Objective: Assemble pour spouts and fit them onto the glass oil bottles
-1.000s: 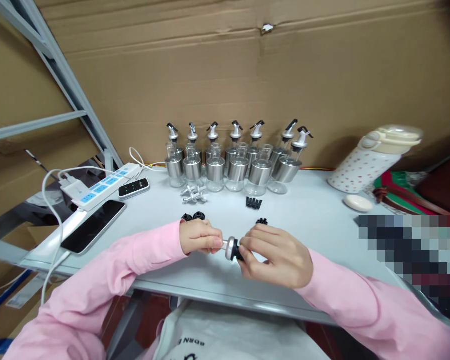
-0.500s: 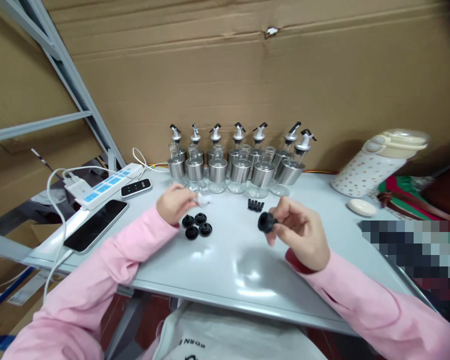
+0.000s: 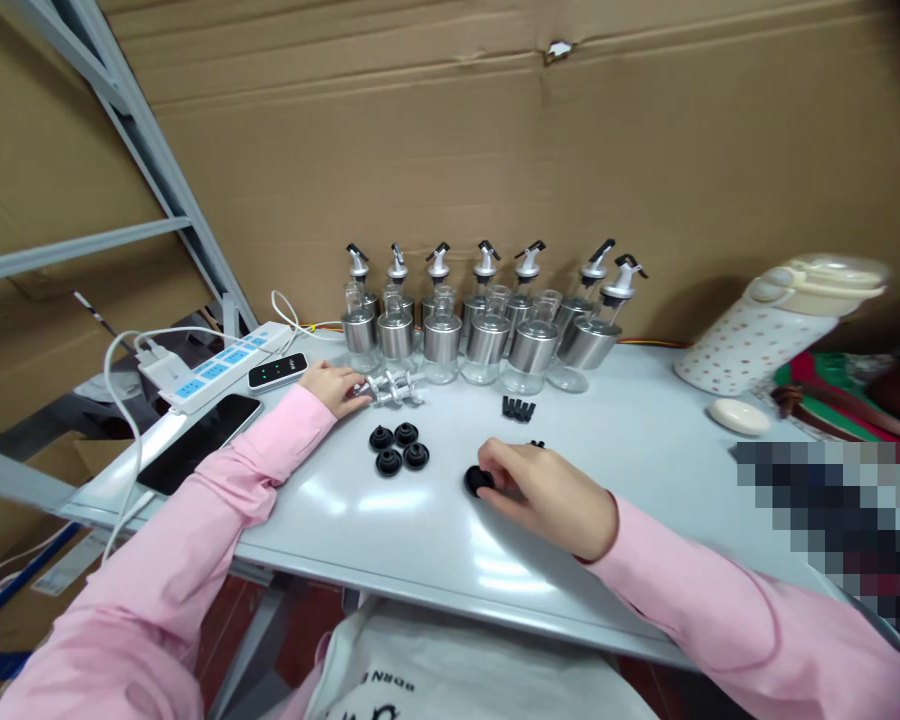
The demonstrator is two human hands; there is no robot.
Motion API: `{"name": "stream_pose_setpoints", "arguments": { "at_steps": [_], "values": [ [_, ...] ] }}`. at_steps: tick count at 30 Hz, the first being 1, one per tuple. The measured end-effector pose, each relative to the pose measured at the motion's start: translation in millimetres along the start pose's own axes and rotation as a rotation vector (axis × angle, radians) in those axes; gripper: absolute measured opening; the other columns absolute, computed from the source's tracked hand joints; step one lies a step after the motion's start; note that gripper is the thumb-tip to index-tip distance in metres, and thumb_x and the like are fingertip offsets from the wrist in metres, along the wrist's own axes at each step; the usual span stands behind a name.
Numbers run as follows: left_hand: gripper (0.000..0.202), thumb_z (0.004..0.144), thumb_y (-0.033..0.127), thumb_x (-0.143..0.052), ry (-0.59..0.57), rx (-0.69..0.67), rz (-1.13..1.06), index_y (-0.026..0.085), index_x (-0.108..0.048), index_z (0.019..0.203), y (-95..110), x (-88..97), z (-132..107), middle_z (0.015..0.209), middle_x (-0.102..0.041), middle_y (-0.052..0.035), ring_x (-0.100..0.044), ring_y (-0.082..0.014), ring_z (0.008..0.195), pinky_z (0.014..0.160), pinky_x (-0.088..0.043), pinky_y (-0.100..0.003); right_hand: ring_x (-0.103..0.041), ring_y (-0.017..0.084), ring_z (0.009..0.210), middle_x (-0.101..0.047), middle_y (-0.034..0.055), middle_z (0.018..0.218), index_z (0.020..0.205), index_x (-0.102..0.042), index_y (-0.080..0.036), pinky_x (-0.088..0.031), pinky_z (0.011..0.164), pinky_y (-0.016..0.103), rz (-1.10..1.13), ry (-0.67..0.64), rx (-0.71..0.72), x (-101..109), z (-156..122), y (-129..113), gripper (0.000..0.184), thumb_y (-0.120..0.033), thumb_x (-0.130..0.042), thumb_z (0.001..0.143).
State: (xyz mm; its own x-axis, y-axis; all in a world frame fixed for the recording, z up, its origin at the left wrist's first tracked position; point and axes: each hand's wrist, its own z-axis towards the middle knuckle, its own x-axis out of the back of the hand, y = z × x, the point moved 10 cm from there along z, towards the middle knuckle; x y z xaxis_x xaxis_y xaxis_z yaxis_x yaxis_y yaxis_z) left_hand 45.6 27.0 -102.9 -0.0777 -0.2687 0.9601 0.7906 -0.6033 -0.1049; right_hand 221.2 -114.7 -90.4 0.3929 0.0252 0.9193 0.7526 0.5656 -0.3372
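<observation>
My right hand (image 3: 544,490) pinches a round black plastic stopper (image 3: 478,481) low at the tabletop, fingers closed on its right side. Just beyond the knuckles, a small black piece (image 3: 538,444) shows partly. My left hand (image 3: 334,388) rests with fingers stretched out, their tips touching a cluster of silver spout pieces (image 3: 396,387). Between the hands lie several black stoppers (image 3: 388,461) in a small group. A row of small black lever pieces (image 3: 518,408) sits farther back, in front of the bottles.
Glass bottles with steel sleeves (image 3: 487,340) stand along the back, the rear ones topped with pourer spouts (image 3: 486,258). Left are a power strip (image 3: 225,368), a phone (image 3: 199,443) and a small black device (image 3: 277,371). Right are a dotted flask (image 3: 765,335) and a white oval object (image 3: 740,416).
My right hand has moved left and down to the tabletop with the black stopper. My left hand has drawn back slightly, its fingers now flatter beside the silver pieces, which show more clearly.
</observation>
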Motion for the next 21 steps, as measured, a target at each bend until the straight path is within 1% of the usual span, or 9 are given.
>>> {"name": "stream_pose_setpoints", "arguments": {
  "at_steps": [2,5,6,8,11,14,17,19,21],
  "values": [
    [0.027,0.079,0.042,-0.052,-0.018,-0.014,-0.036,0.018,-0.063,0.086,1.0,-5.0,1.1,0.074,-0.067,-0.0028,-0.055,-0.0143,0.062,0.066,-0.03,-0.029,-0.047,0.01,0.049,-0.054,-0.0024,0.061,0.075,-0.046,-0.018,-0.037,0.047,0.021,0.043,-0.02,-0.027,-1.8,-0.4,2.8,0.008,-0.013,-0.052,0.074],
    [0.025,0.081,0.039,-0.05,-0.024,-0.02,-0.081,0.019,-0.062,0.088,2.1,-10.0,1.7,0.072,-0.065,-0.0005,-0.054,-0.0124,0.058,0.065,-0.032,-0.028,-0.053,0.012,0.06,-0.057,0.0012,0.07,0.075,-0.048,-0.018,-0.043,0.057,0.024,0.107,-0.052,-0.002,-4.7,-1.0,0.2,0.004,-0.014,-0.05,0.076],
    [0.024,0.082,0.039,-0.05,-0.016,-0.016,-0.093,0.019,-0.062,0.088,2.2,-10.7,1.7,0.073,-0.065,-0.0007,-0.054,-0.0127,0.058,0.065,-0.034,-0.028,-0.055,0.014,0.066,-0.059,0.0032,0.076,0.078,-0.051,-0.017,-0.045,0.061,0.026,0.128,-0.065,0.011,-6.1,-1.2,-1.2,0.003,-0.015,-0.05,0.076],
    [0.025,0.083,0.038,-0.048,0.009,-0.001,-0.114,0.017,-0.06,0.089,2.7,-11.0,1.5,0.074,-0.063,-0.0015,-0.055,-0.0135,0.06,0.067,-0.036,-0.028,-0.058,0.017,0.077,-0.06,0.0069,0.087,0.089,-0.055,-0.016,-0.048,0.071,0.031,0.162,-0.086,0.035,-8.8,-1.5,-3.6,0.013,-0.018,-0.05,0.078],
    [0.027,0.085,0.038,-0.043,0.062,0.019,-0.154,0.015,-0.056,0.093,4.1,-7.8,1.6,0.081,-0.062,-0.0043,-0.056,-0.0154,0.066,0.069,-0.04,-0.03,-0.056,0.021,0.095,-0.059,0.011,0.104,0.105,-0.055,-0.014,-0.047,0.084,0.037,0.177,-0.089,0.101,-10.3,-2.2,-8.9,0.027,-0.02,-0.048,0.08],
    [0.034,0.089,0.038,-0.031,0.128,0.006,-0.198,0.012,-0.051,0.1,9.7,2.5,0.8,0.099,-0.057,-0.0111,-0.055,-0.0201,0.087,0.078,-0.042,-0.034,-0.05,0.023,0.108,-0.054,0.0134,0.117,0.115,-0.052,-0.011,-0.042,0.093,0.04,0.132,-0.117,0.171,-15.7,-4.0,-13.4,0.037,-0.021,-0.049,0.08],
    [0.047,0.088,0.048,-0.026,0.196,-0.127,-0.298,0.011,-0.047,0.107,32.7,19.2,-4.2,0.111,-0.049,-0.0153,-0.046,-0.0231,0.107,0.09,-0.039,-0.038,-0.046,0.026,0.112,-0.05,0.0148,0.123,0.121,-0.049,-0.009,-0.04,0.095,0.044,0.071,-0.136,0.187,-20.8,-5.6,-13.5,0.044,-0.022,-0.052,0.078],
    [0.06,0.083,0.061,-0.028,0.234,-0.297,-0.433,0.011,-0.045,0.111,60.0,31.1,-12.2,0.113,-0.046,-0.0163,-0.044,-0.0249,0.109,0.093,-0.037,-0.04,-0.046,0.026,0.109,-0.05,0.0153,0.121,0.121,-0.049,-0.01,-0.041,0.093,0.044,0.056,-0.126,0.177,-21.0,-6.1,-13.4,0.046,-0.022,-0.053,0.077],
    [0.071,0.075,0.071,-0.033,0.204,-0.421,-0.538,0.013,-0.044,0.115,87.0,34.2,-19.8,0.115,-0.046,-0.0164,-0.044,-0.0271,0.109,0.094,-0.036,-0.042,-0.049,0.026,0.103,-0.05,0.0162,0.115,0.12,-0.05,-0.01,-0.044,0.088,0.043,0.057,-0.112,0.162,-20.2,-6.3,-13.8,0.046,-0.022,-0.054,0.076]
  ]
}}
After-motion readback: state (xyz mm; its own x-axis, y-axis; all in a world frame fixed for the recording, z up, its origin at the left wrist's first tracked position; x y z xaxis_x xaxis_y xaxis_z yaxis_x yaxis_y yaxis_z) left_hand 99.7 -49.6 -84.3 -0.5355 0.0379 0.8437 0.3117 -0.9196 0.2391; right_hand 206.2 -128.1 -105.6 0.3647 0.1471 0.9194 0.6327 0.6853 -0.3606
